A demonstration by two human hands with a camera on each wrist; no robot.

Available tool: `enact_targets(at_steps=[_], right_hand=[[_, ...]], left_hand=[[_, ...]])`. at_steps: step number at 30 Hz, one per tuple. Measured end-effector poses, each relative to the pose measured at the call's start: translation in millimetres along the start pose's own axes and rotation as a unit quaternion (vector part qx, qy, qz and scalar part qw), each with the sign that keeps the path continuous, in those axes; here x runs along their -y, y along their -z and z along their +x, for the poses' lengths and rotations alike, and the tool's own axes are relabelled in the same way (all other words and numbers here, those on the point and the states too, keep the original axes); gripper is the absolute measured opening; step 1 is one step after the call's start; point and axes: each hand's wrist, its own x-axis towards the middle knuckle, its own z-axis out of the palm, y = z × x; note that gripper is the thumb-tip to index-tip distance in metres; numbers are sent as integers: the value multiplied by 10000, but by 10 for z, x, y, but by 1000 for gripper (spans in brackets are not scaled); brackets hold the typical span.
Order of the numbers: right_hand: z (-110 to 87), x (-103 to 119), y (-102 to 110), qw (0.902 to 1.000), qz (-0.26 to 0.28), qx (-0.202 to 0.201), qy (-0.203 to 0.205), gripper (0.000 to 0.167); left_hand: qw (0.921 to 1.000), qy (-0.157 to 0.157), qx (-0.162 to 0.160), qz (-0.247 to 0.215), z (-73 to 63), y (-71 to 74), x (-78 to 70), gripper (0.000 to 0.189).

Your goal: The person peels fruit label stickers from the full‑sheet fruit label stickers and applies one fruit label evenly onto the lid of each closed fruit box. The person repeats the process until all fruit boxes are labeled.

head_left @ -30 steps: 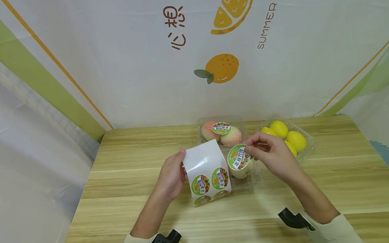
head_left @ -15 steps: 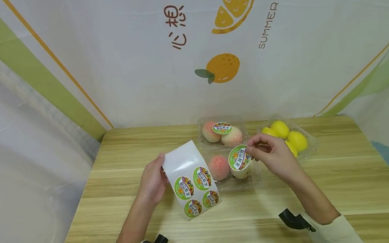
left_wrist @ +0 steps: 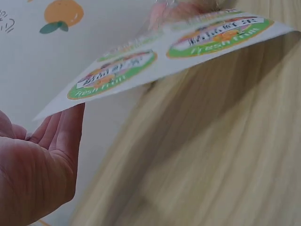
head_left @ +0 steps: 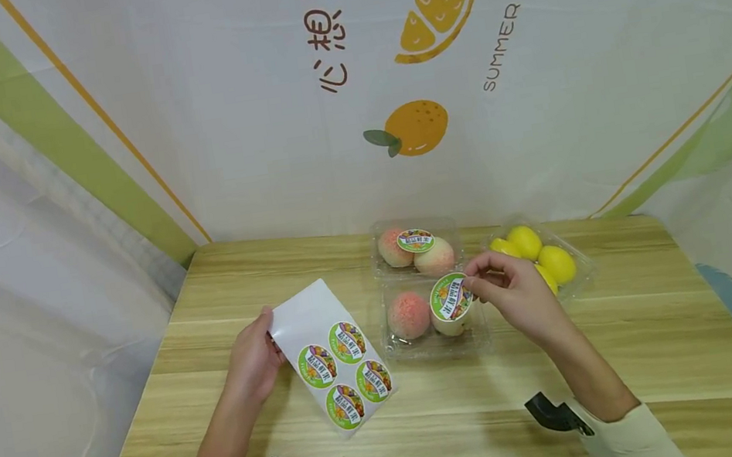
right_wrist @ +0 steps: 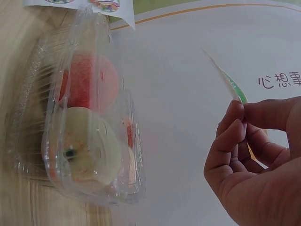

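My left hand [head_left: 251, 362] pinches the upper left edge of a white sticker sheet [head_left: 300, 308], held tilted above the table. Several round green "Fresh Fruit" labels stay on its lower part; its upper part is bare. Between thumb and forefinger, my right hand [head_left: 516, 293] holds one loose round sticker [head_left: 450, 297] by its right edge. The right wrist view shows that sticker edge-on, apart from the clear plastic box [right_wrist: 80, 141]. Two peaches lie in this box, a pink one [head_left: 409, 315] and a pale one partly hidden under the sticker in the head view.
Behind stands another clear box of peaches with a round label [head_left: 416, 241] on its lid. A clear box of yellow fruit [head_left: 557, 264] is at the right, partly behind my right hand. The wooden table [head_left: 451, 435] ends at a printed white curtain [head_left: 252, 119].
My left hand has moved left and toward me with the sticker sheet, turning it and uncovering the pink peach. The right hand with the loose sticker has stayed almost still.
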Motion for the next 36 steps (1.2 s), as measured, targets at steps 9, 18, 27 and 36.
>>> enact_targets(at_steps=[9,18,27,36], right_hand=[[-1,-4,6,10000,-19,21,2,14],[0,-22,6,9998,-160,68,-31,15],[-6,-27,4,9998,-176,87,-23,14],[-4,-34,4,9998,-193,82,-6,14]], left_hand=[[9996,61,-240,142,-56,284,-27,42],[9992,222,-334,34,2,488,-37,41],[9985,430,-294,177,143,678,-54,46],[9980,449,-311,316,167,783,-99,61]])
